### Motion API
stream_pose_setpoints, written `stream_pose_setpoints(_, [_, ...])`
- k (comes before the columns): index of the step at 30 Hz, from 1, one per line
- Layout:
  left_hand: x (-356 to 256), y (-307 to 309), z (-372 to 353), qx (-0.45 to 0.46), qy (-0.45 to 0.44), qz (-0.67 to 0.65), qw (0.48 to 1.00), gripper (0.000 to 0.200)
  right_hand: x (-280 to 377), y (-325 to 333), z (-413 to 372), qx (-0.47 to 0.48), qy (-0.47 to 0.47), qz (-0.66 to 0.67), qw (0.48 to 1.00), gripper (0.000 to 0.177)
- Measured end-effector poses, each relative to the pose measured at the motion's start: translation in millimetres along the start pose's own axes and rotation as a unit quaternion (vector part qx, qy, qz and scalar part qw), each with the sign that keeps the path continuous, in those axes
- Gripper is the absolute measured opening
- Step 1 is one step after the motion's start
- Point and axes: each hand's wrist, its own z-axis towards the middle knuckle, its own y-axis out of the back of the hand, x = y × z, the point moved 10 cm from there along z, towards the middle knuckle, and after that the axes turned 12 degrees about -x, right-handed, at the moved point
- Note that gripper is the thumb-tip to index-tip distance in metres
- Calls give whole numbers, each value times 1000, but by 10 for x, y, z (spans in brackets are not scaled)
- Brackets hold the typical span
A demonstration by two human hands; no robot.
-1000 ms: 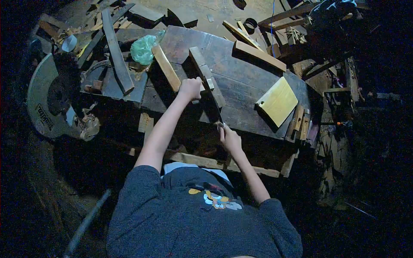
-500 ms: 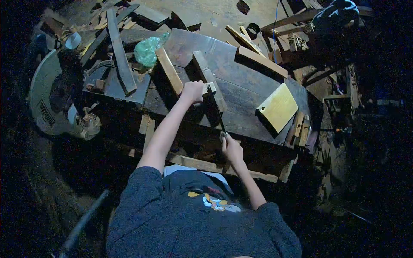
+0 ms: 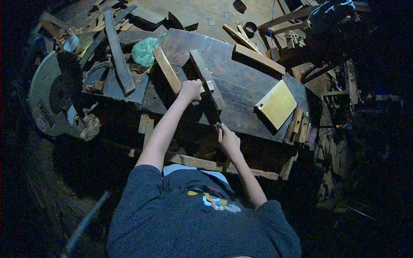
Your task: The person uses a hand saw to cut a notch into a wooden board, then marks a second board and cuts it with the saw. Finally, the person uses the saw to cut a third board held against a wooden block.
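My right hand (image 3: 229, 142) is wrapped round the handle of a handsaw, near the workbench's front edge. The dark saw blade (image 3: 211, 104) runs forward from it, across a small pale wood block (image 3: 208, 86). My left hand (image 3: 190, 91) is closed on that block and presses it against a long wood batten (image 3: 198, 64) lying on the workbench (image 3: 241, 86). Left of the batten, a lighter wood bar (image 3: 167, 71) reaches almost to my left hand. The saw's teeth are too small to make out.
At the bench's right lie a yellowish board (image 3: 277, 104) and a wood bar (image 3: 259, 59). A crumpled green plastic bag (image 3: 145, 51) sits at the back left. A large circular power saw (image 3: 45, 96) stands at the left, with offcuts (image 3: 118, 56) around it.
My right hand has moved forward and slightly left, pushing the saw blade farther across the block. My left hand stays in place on the block.
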Motion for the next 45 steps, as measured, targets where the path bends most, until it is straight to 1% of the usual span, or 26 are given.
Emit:
stream_pose_setpoints(3, [-15,-29,0,9,-10,12,1000,38,126,-53,159,-32,27,6,999,24])
stream_pose_setpoints(5, [-31,-22,-8,1,-14,24,1000,39,285,-102,497,-42,33,18,998,22])
stream_pose_setpoints(9, [-38,21,-11,-3,-13,26,1000,38,442,-204,853,-29,65,21,997,21])
stream_pose_setpoints(12, [0,9,23,6,-1,26,1000,37,295,-189,533,-35,64,13,997,24])
stream_pose_setpoints(14, [52,-120,36,73,13,29,997,40,146,-80,166,-25,51,9,998,27])
stream_pose_setpoints(15, [76,-133,70,70,10,29,997,40,54,-25,-11,-7,37,9,999,28])
stream_pose_setpoints(17, [89,-287,111,119,-22,-16,992,44,-203,-75,-293,9,31,69,997,26])
stream_pose_setpoints(18, [120,-356,122,142,-20,-12,990,48,-304,-70,-392,3,29,73,997,26])
stream_pose_setpoints(21, [167,-496,147,154,-30,-29,987,52,-483,42,-510,-58,-6,120,991,27])
stream_pose_setpoints(22, [141,-481,157,122,-53,-43,990,57,-556,118,-526,-82,-47,142,985,26])
stream_pose_setpoints(23, [167,-528,125,125,-57,-38,990,57,-631,165,-554,-105,-88,165,977,25])
stream_pose_setpoints(25, [60,-216,156,-26,-120,-92,988,60,-618,202,-514,-140,-82,177,971,24])
stream_pose_setpoints(26, [78,-200,159,-26,-126,-89,988,60,-556,243,-488,-165,-59,181,968,24])
stream_pose_setpoints(27, [102,-124,164,-33,-112,-127,985,58,-483,296,-470,-189,-38,184,964,23])
stream_pose_setpoints(28, [117,-64,165,-41,-96,-165,981,56,-424,267,-442,-173,-32,147,973,24])
stream_pose_setpoints(29, [110,-34,157,-38,-99,-162,981,56,-377,275,-422,-174,-34,149,973,24])
stream_pose_setpoints(31, [240,-125,99,33,-17,-116,992,51,-158,237,-369,-101,-18,128,986,25])
stream_pose_setpoints(32, [205,-46,62,4,-25,-124,992,44,-80,228,-340,-104,-1,120,987,26])
stream_pose_setpoints(33, [170,-22,29,5,-22,-122,992,44,-34,190,-296,-101,0,121,987,26])
stream_pose_setpoints(35, [155,-74,-32,48,8,-45,998,40,127,156,-184,-136,52,122,982,27])
stream_pose_setpoints(36, [92,15,-52,20,1,-24,1000,33,177,101,-99,-160,71,96,980,25])
stream_pose_setpoints(37, [24,61,-58,20,2,-24,999,33,223,71,-21,-159,71,95,980,25])
stream_pose_setpoints(39, [-128,-25,-90,88,-55,87,991,25,295,-17,124,-144,77,44,986,24])
stream_pose_setpoints(40, [-154,-71,-61,78,-73,117,987,21,300,-85,173,-148,87,17,985,24])
stream_pose_setpoints(43, [-43,-84,33,76,-36,69,994,25,246,-122,158,-148,84,35,985,23])
stream_pose_setpoints(45, [39,-164,62,71,-42,47,995,29,181,-68,48,-143,75,28,986,22])
